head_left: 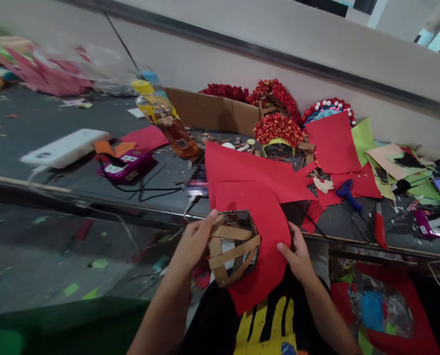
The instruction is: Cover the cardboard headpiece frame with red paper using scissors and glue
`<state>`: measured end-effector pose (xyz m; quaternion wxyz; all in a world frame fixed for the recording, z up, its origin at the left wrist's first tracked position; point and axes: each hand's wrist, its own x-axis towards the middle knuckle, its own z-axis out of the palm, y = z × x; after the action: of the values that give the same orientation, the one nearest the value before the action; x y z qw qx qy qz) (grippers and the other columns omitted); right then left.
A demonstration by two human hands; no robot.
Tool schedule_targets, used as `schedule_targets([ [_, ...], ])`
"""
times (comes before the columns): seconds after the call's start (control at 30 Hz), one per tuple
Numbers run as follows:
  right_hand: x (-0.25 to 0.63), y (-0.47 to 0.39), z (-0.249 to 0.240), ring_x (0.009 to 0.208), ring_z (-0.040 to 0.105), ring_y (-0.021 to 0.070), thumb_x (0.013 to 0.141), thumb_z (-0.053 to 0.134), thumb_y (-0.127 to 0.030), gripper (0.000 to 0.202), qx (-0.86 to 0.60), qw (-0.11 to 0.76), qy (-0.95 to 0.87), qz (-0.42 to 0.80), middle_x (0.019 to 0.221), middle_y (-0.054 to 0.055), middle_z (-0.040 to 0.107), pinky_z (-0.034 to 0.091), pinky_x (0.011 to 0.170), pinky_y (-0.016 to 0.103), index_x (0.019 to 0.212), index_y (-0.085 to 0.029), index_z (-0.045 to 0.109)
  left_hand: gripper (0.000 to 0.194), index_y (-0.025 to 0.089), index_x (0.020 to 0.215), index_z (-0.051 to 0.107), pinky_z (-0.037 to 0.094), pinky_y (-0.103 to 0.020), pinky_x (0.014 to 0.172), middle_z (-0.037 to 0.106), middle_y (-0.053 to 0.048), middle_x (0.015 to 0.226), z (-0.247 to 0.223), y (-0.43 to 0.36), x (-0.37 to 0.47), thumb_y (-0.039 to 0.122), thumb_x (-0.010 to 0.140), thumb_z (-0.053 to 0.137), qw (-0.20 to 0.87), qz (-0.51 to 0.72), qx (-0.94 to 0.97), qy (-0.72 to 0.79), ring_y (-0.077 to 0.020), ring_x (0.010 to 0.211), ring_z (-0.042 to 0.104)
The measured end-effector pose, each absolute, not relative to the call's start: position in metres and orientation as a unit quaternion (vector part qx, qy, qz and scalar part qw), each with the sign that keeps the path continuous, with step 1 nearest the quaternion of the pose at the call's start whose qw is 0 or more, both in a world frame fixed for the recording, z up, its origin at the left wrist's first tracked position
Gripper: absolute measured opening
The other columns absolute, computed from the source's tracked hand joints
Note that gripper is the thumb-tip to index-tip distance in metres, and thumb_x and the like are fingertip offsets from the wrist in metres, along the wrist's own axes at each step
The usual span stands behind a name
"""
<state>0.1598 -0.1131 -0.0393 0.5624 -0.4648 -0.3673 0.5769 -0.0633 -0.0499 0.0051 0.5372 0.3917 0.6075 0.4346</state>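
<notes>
My left hand [195, 241] grips the left edge of a small cage-like frame of cardboard strips [234, 246], its thumb on the top rim. The frame rests against a curved piece of red paper [269, 222]. With thumb on top and fingers beneath, my right hand [297, 251] pinches the right edge of that red paper. Behind it, a second red paper sheet [242, 165] with a jagged right end leans over the table edge. What lies under the red paper is hidden.
On the table stand a tilted drink bottle [168, 121], a white power bank [66, 148] and a purple extension block [125, 165]. A blue glue gun [348, 195] and a red-handled cutter [380, 227] lie to the right. Red flower-covered pieces [279, 129] sit near the wall.
</notes>
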Motion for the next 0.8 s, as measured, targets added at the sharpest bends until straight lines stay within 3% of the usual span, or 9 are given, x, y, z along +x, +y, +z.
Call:
schedule_targets([
  [0.13,0.164,-0.111,-0.035,0.100,0.062,0.0183,0.068,0.074,-0.034,0.044,-0.467,0.540,-0.372,0.594,0.110,0.003,0.066,0.049,0.089,0.029,0.108,-0.022,0.060,0.038,0.016,0.071,0.063,0.045,-0.021,0.048,0.066,0.000,0.063,0.012,-0.041,-0.070,0.049,0.056,0.076,0.478,0.490,0.395,0.613,-0.0143,0.054,0.059],
  [0.23,0.167,-0.113,-0.032,0.091,0.064,0.0174,0.069,0.072,-0.036,0.036,-0.455,0.496,-0.401,0.621,0.100,0.001,0.069,0.051,0.083,0.029,0.101,-0.022,0.063,0.042,0.017,0.080,0.063,0.049,-0.023,0.051,0.069,0.000,0.069,0.019,-0.034,-0.065,0.035,0.047,0.082,0.514,0.507,0.358,0.592,-0.0162,0.058,0.063],
  [0.33,0.168,-0.113,-0.031,0.092,0.063,0.0174,0.069,0.072,-0.036,0.033,-0.444,0.478,-0.426,0.627,0.099,0.001,0.070,0.051,0.083,0.029,0.098,-0.022,0.065,0.038,0.016,0.075,0.063,0.051,-0.025,0.051,0.068,0.001,0.062,0.024,-0.031,-0.059,0.029,0.045,0.082,0.569,0.502,0.314,0.570,-0.0169,0.055,0.063],
  [0.5,0.170,-0.101,-0.030,0.087,0.065,0.0155,0.061,0.078,-0.036,0.040,-0.449,0.523,-0.366,0.625,0.096,0.000,0.071,0.051,0.082,0.028,0.097,-0.022,0.067,0.036,0.016,0.070,0.065,0.053,-0.027,0.049,0.070,-0.001,0.063,0.026,-0.034,-0.047,0.028,0.041,0.084,0.628,0.446,0.336,0.541,-0.0196,0.055,0.065],
  [0.67,0.165,-0.082,-0.021,0.074,0.067,0.0165,0.050,0.083,-0.039,0.041,-0.442,0.517,-0.306,0.666,0.084,0.001,0.073,0.053,0.074,0.030,0.082,-0.019,0.069,0.040,0.016,0.071,0.066,0.054,-0.026,0.048,0.069,-0.002,0.060,0.030,-0.033,-0.039,0.029,0.040,0.086,0.657,0.413,0.349,0.525,-0.0211,0.057,0.066],
  [0.8,0.164,-0.076,-0.012,0.069,0.067,0.0152,0.047,0.083,-0.039,0.042,-0.435,0.505,-0.289,0.687,0.081,0.000,0.073,0.053,0.071,0.029,0.080,-0.018,0.070,0.051,0.017,0.086,0.066,0.054,-0.026,0.046,0.071,-0.002,0.067,0.041,-0.029,-0.038,0.031,0.042,0.086,0.661,0.398,0.350,0.531,-0.0200,0.054,0.066],
])
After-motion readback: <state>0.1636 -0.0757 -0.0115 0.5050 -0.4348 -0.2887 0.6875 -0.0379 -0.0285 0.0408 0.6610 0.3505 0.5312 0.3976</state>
